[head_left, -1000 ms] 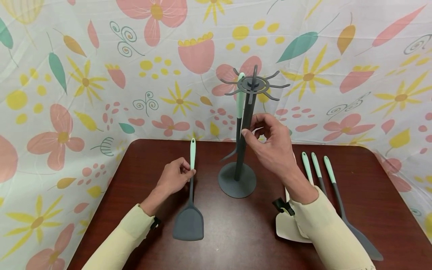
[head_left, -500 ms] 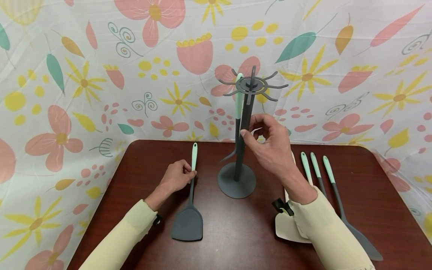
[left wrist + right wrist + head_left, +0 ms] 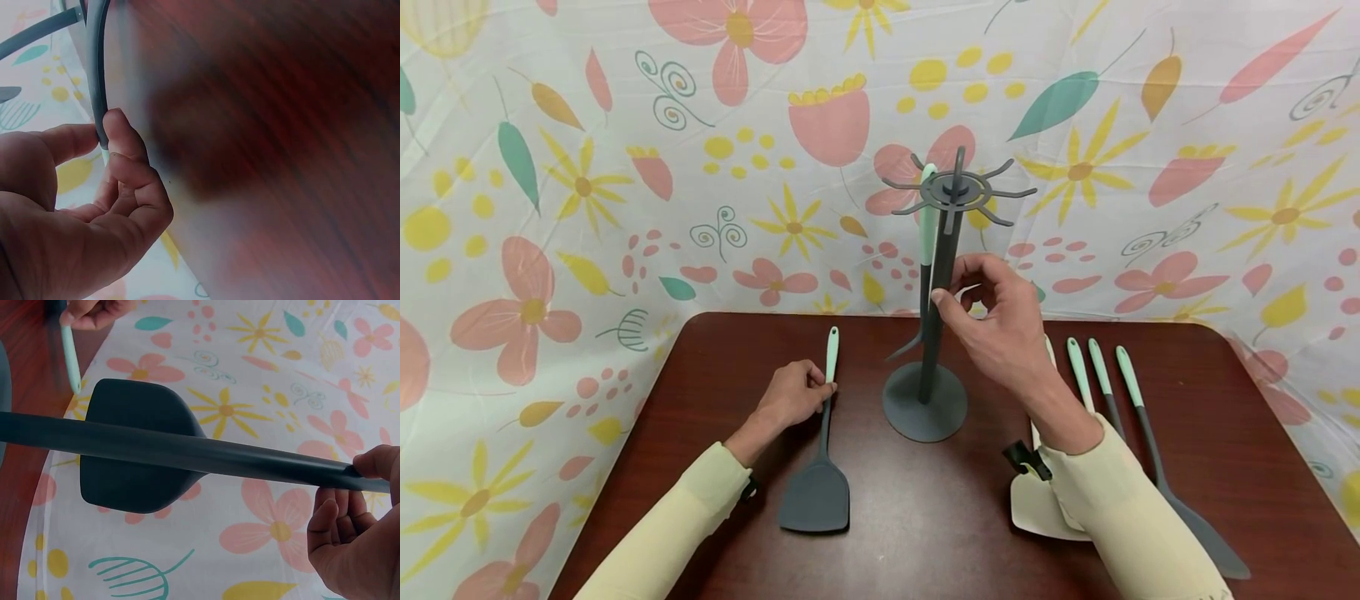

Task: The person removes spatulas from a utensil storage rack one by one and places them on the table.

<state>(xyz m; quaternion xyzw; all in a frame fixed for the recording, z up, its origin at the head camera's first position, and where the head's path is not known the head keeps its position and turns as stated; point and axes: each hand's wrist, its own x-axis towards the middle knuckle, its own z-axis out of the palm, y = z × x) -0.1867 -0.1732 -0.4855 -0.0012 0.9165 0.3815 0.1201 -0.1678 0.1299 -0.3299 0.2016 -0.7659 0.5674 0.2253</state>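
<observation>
My left hand [image 3: 792,393] pinches a dark grey turner [image 3: 816,498] between thumb and fingers, where its mint-green handle meets the shaft. The turner's broad head points toward me, over the table's left half. In the left wrist view, thumb and forefinger hold its grey shaft [image 3: 98,75]. Right of it stands a dark utensil stand [image 3: 928,350] with a round base and a ring of hooks on top. My right hand [image 3: 996,317] grips its pole about midway. Behind the pole hangs another mint-handled utensil [image 3: 928,225]; its wide dark head [image 3: 137,487] shows in the right wrist view.
On the right of the brown table [image 3: 715,350] lie several mint-handled utensils, among them a beige-headed one [image 3: 1037,508] partly under my right forearm and a long grey one [image 3: 1210,533]. A flower-printed cloth [image 3: 625,125] stands behind the table.
The turner's handle end has come down and a little toward me, with my left hand lowering slightly. My right hand keeps its hold on the pole.
</observation>
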